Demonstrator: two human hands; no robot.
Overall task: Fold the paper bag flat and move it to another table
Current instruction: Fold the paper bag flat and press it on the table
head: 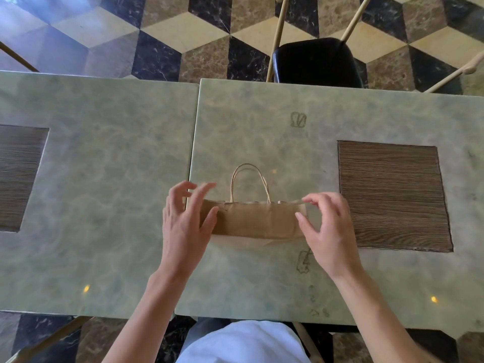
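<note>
Nearest, at the bottom edge: a white garment (243, 344) and two bare forearms reaching forward over the right-hand table (262, 284), its green marbled top meeting a second green marbled table (104, 179) along a narrow seam on the left.

Further out, flat on the right-hand table close to that seam: the brown paper bag (258, 220), folded over on itself into a low wide band, a paler strip of its lower layer showing along the near edge.

At the bag's left end, the left hand (183, 226), fingers spread and loose, thumb resting on the paper, other fingers lifted and slightly blurred above the seam; not closed on anything.

At the bag's right end, the right hand (327, 226), fingers curved and parted, fingertips at the upper right corner of the bag, thumb near its right edge; whether pinching the paper or only touching, cannot tell.

Beyond the bag's far edge, twin twisted paper handles (248, 179) lying arched on the tabletop.

To the right, well apart from the bag, a square dark wood-grain inset (392, 195); a matching inset (18, 176) on the left table.

Farthest: a black chair seat (314, 61) with pale legs, tucked against the far edge, on a cube-patterned marble floor (183, 35).
</note>
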